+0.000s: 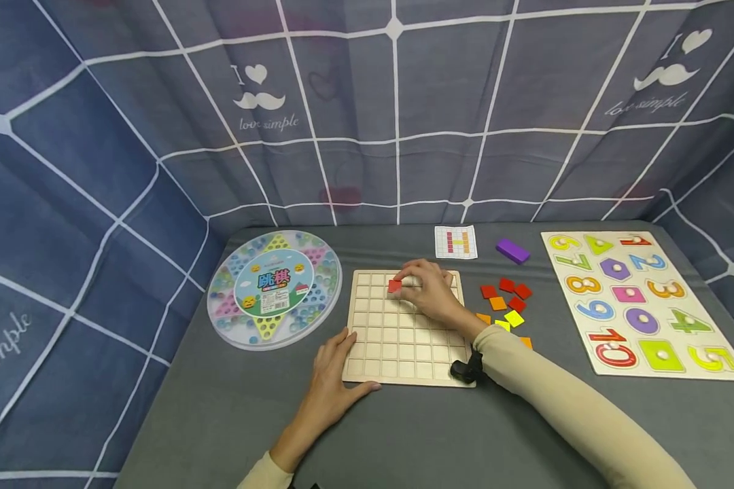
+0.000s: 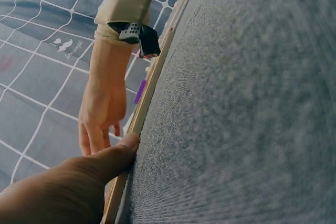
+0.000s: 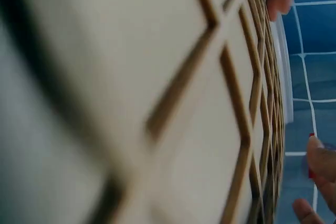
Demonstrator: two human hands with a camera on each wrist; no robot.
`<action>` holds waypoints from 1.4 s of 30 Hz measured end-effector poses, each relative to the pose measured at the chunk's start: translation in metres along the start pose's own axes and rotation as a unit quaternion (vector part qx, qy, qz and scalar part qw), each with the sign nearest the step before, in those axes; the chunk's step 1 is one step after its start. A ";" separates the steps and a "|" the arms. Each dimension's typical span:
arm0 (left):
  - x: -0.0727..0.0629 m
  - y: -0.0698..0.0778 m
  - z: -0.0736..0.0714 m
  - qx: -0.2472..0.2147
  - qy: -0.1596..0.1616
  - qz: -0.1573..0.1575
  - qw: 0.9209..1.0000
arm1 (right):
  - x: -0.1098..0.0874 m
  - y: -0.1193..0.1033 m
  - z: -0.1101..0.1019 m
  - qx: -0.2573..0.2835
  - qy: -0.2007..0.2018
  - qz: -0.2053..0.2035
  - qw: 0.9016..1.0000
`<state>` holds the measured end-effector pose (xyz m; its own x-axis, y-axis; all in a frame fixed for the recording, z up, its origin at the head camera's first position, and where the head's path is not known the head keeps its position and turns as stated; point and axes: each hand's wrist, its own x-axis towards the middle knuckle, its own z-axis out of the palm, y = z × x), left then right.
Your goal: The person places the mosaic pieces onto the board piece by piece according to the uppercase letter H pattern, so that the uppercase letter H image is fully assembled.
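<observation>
A square wooden grid board (image 1: 379, 369) lies on the grey table. My right hand (image 1: 427, 291) pinches a red square tile (image 1: 394, 286) over the board's far rows, left of its middle. In the right wrist view the red tile (image 3: 311, 174) shows between thumb and finger, beside the blurred grid. At the board's near left corner rests my left hand (image 1: 330, 380), fingers along the left edge and thumb by the near edge. The left wrist view has that thumb (image 2: 123, 153) against the board's side.
Loose red, orange and yellow tiles (image 1: 514, 318) lie right of the board, some behind the right forearm. A pattern card (image 1: 455, 242) and a purple block (image 1: 512, 251) lie beyond. Left is a round marble-game box (image 1: 318, 319); right, a number puzzle board (image 1: 593, 319). Curtains hang behind.
</observation>
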<state>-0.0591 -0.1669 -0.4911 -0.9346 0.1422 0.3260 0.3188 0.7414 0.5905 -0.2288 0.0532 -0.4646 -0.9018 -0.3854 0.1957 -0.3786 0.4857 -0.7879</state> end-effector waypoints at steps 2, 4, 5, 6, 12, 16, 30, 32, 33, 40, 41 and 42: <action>0.000 0.001 0.001 -0.004 -0.001 0.000 1.000 | 0.000 0.002 0.003 -0.008 -0.005 0.009 1.000; 0.001 0.002 0.001 -0.009 -0.002 -0.002 1.000 | 0.000 0.004 0.005 -0.012 -0.005 0.016 1.000; 0.001 0.003 0.001 -0.011 -0.004 -0.003 1.000 | 0.000 0.005 0.005 -0.016 -0.002 0.018 1.000; 0.001 0.003 0.001 -0.012 -0.004 -0.004 1.000 | 0.000 0.007 0.006 -0.018 0.002 0.018 1.000; 0.001 0.004 -0.001 -0.008 -0.003 -0.002 1.000 | 0.001 0.009 0.008 -0.024 0.012 0.001 1.000; 0.002 0.004 -0.001 -0.002 0.000 0.000 1.000 | 0.002 0.008 0.009 -0.027 0.011 -0.007 1.000; 0.003 0.002 -0.002 -0.006 -0.004 -0.011 1.000 | 0.006 0.008 0.014 -0.067 0.010 -0.001 0.998; 0.002 0.002 -0.002 -0.005 -0.006 -0.013 1.000 | 0.006 0.009 0.015 -0.070 0.011 0.002 0.997; 0.002 0.002 -0.002 -0.006 -0.007 -0.014 1.000 | 0.006 0.009 0.015 -0.072 0.010 0.004 0.997; 0.000 0.002 -0.001 -0.005 -0.008 -0.015 1.000 | 0.004 0.009 0.016 -0.069 0.004 0.011 0.998; 0.000 0.001 0.000 -0.004 -0.008 -0.015 1.000 | 0.003 0.009 0.016 -0.069 0.004 0.010 0.998; 0.000 0.001 0.000 -0.004 -0.008 -0.015 1.000 | 0.003 0.009 0.015 -0.067 0.004 0.010 0.998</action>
<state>-0.0587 -0.1660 -0.4902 -0.9463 0.1300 0.2961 0.2913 0.7401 0.6061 -0.2319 0.0445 -0.4803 -0.9111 -0.3682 0.1854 -0.3841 0.5949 -0.7061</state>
